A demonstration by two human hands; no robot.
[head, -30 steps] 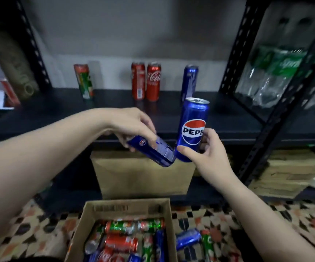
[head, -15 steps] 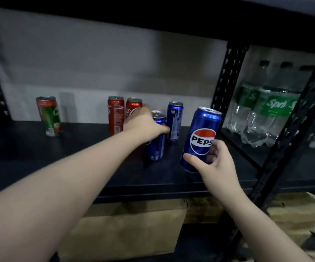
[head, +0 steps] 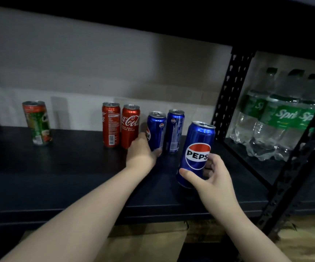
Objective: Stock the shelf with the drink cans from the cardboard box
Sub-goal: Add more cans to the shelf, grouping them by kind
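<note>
- Here, the left hand (head: 140,151) grasps a Pepsi can (head: 156,130) near the shelf's (head: 58,178) back edge.
- The right hand (head: 212,175) grasps another can (head: 197,152); best set upright beside it.

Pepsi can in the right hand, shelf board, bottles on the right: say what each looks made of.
Pepsi can: glossy printed metal, likely aluminium; bright streaks and a silvery rim. Shelf board: dark matte surface, laminate or painted, hard to tell. Bottles: clear plastic, see-through with green labels.
</note>
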